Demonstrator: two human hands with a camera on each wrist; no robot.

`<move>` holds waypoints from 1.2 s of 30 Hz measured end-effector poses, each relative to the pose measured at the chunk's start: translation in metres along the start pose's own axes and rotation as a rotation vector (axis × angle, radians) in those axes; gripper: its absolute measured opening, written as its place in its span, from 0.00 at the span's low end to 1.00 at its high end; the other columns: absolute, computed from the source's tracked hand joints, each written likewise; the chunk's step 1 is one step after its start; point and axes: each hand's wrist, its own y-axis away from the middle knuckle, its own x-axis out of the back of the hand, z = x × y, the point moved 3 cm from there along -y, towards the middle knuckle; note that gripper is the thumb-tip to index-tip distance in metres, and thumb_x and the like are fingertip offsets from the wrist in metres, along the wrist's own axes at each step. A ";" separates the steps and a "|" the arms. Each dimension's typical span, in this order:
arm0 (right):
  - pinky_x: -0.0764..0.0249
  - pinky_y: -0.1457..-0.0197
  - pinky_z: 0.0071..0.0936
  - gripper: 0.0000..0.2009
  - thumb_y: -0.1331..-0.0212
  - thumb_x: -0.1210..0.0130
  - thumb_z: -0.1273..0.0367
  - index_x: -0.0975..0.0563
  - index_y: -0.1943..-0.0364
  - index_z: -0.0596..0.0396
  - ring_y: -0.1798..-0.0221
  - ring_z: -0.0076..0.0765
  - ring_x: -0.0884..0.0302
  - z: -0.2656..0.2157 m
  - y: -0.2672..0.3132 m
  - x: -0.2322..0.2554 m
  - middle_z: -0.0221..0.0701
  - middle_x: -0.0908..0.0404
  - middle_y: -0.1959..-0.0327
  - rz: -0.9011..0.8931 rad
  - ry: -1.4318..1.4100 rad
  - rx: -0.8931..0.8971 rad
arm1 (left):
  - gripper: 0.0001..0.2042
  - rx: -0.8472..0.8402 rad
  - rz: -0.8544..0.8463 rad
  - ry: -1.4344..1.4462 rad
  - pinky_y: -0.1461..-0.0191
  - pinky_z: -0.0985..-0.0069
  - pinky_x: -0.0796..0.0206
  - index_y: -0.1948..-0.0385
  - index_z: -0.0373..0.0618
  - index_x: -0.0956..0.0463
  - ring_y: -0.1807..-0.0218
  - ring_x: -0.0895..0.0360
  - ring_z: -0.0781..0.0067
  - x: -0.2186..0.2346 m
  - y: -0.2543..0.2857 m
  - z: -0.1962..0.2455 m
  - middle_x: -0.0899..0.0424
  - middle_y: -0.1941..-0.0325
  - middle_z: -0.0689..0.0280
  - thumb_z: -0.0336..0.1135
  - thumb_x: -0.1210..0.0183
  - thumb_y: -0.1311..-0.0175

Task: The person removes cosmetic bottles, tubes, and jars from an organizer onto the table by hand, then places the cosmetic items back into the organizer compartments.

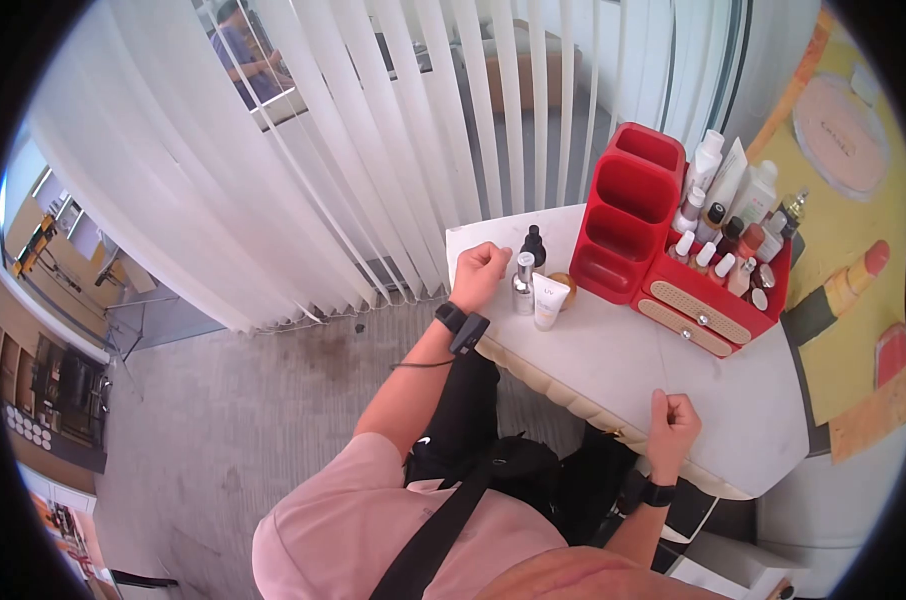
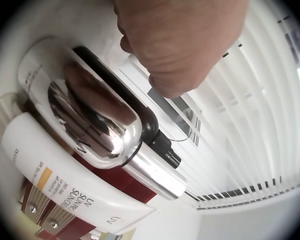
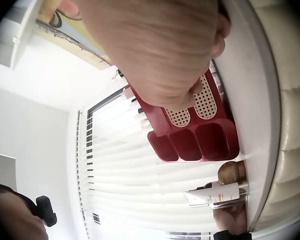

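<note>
My left hand (image 1: 481, 275) is at the table's left edge with its fingers curled in and nothing held. Right beside it stand a shiny silver pump bottle (image 2: 90, 110), a black dropper bottle (image 1: 534, 246) and a white sunscreen tube (image 2: 75, 175) marked UV. Behind the tube, a round amber jar (image 1: 566, 290) is partly hidden. At the front edge of the table, my right hand (image 1: 673, 432) has curled fingers and an upright thumb, holding nothing. A red cosmetics organizer (image 1: 625, 285) stands farther back, its open compartments on the left.
Nail polishes and bottles (image 1: 725, 245) crowd the organizer's right part, above two woven-front drawers (image 1: 698, 320). The white tabletop (image 1: 613, 360) has a padded cream edge (image 1: 563, 395). Vertical blinds (image 1: 303, 150) hang behind, and a makeup-themed board (image 1: 843, 290) stands at the right.
</note>
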 end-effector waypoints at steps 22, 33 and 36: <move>0.47 0.73 0.23 0.19 0.30 0.34 0.67 0.29 0.78 0.56 0.76 0.14 0.45 0.004 0.002 -0.005 0.17 0.36 0.83 0.018 0.080 0.046 | 0.18 -0.029 0.008 -0.045 0.70 0.81 0.41 0.79 0.45 0.25 0.75 0.34 0.88 0.011 0.017 0.006 0.24 0.80 0.76 0.37 0.37 0.25; 0.47 0.73 0.24 0.19 0.30 0.34 0.67 0.29 0.78 0.56 0.76 0.15 0.46 0.001 0.003 -0.004 0.17 0.37 0.83 0.040 0.122 0.075 | 0.17 -0.020 0.028 0.091 0.69 0.81 0.41 0.80 0.45 0.27 0.74 0.34 0.88 0.013 0.020 0.012 0.25 0.79 0.76 0.34 0.38 0.24; 0.48 0.73 0.24 0.19 0.30 0.34 0.67 0.29 0.78 0.56 0.76 0.15 0.46 -0.003 0.004 -0.005 0.17 0.38 0.83 0.046 0.127 0.060 | 0.17 -0.012 0.025 0.111 0.69 0.81 0.41 0.80 0.46 0.27 0.74 0.34 0.88 0.012 0.022 0.014 0.25 0.79 0.76 0.34 0.38 0.24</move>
